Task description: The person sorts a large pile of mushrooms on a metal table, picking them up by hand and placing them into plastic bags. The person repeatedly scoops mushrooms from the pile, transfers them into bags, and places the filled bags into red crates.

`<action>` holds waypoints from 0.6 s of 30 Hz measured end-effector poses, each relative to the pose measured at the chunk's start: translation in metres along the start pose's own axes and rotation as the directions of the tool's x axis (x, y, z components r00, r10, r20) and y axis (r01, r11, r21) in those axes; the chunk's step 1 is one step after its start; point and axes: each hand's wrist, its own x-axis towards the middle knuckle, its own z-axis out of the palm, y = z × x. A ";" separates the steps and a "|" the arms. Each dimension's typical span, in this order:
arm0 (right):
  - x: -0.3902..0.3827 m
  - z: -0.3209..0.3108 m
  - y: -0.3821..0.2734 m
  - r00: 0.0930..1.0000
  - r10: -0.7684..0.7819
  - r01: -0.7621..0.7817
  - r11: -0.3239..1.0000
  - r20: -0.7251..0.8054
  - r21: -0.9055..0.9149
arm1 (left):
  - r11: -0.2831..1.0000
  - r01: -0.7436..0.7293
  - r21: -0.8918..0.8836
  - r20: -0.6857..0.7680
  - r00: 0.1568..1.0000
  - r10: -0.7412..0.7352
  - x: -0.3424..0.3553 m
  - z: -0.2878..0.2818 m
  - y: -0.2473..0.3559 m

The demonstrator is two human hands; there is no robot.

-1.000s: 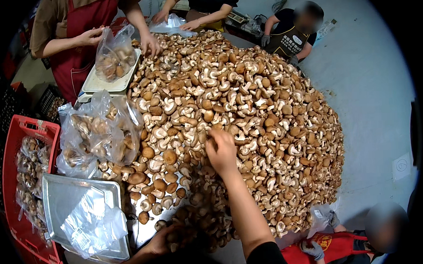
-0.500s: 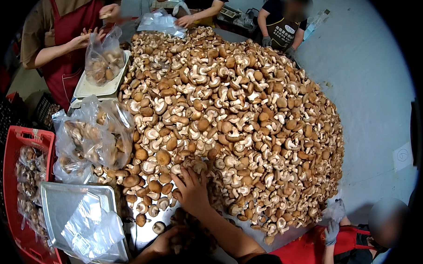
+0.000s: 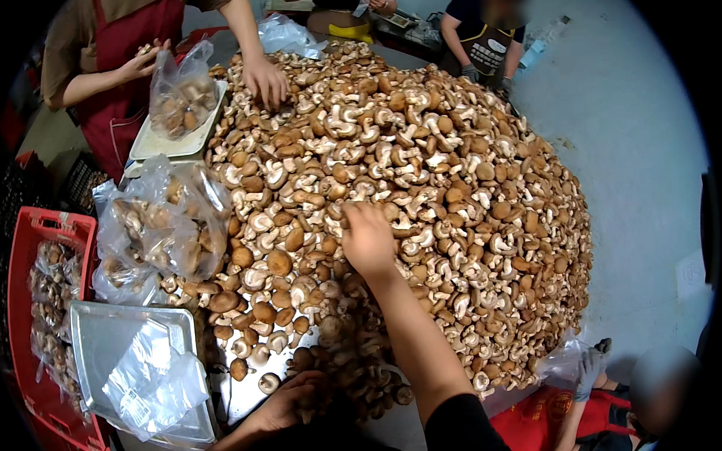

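A large heap of brown-capped mushrooms (image 3: pixel 456 222) with pale stems spreads over the table. My right hand (image 3: pixel 368 237) is stretched out over the middle of it. Its back faces up and its fingers bend down at the mushrooms, so whether they grip any is hidden. Low at the near edge, my left hand (image 3: pixel 294 399) is in shadow, its fingers curled round a dark mushroom. Beside it, more mushrooms (image 3: pixel 358 361) lie in the shade. Several loose mushrooms (image 3: pixel 265 312) sit on the bare light tabletop (image 3: pixel 243 392) to the left.
At left stand a metal tray (image 3: pixel 133 313) with clear plastic bags (image 3: pixel 156 384), a red crate (image 3: pixel 22 309) of bagged mushrooms and filled bags (image 3: pixel 166 224). Beyond, a filled bag (image 3: pixel 181 96) sits on a scale (image 3: pixel 147 145). A co-worker's hand (image 3: pixel 264 79) reaches into the heap; others stand around it.
My right hand has moved away from me and rightward, from the near loose mushrooms to the heap's middle. My left hand has shifted slightly. The far-left co-worker's hand has come down onto the mushrooms.
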 end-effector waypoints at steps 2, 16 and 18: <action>0.008 0.016 0.014 0.992 -0.062 0.076 0.989 0.110 -0.127 | 0.985 -0.056 0.166 0.015 0.998 0.055 0.007 0.011 0.010; -0.059 -0.131 -0.049 0.642 -0.319 -0.414 0.621 0.697 0.666 | 0.991 -0.120 -0.051 -0.153 0.982 0.111 0.057 0.011 0.015; -0.018 -0.141 -0.025 0.724 -0.136 -0.217 0.885 0.676 0.412 | 0.982 -0.167 -0.093 -0.177 0.973 0.149 0.054 0.013 0.014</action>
